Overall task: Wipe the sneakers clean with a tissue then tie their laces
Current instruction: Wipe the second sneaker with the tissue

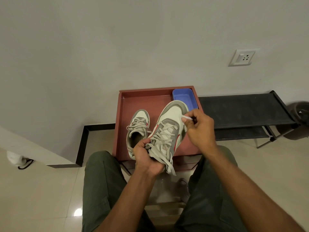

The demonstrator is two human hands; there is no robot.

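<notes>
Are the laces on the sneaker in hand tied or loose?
Loose. The held sneaker's laces trail untied past the left hand gripping its heel; no bow shows.

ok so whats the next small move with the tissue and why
Probably drag the tissue along the raised sneaker toward its toe. The right hand pinches it against the shoe's side, the left hand grips the heel, and the laces hang untied.
</notes>
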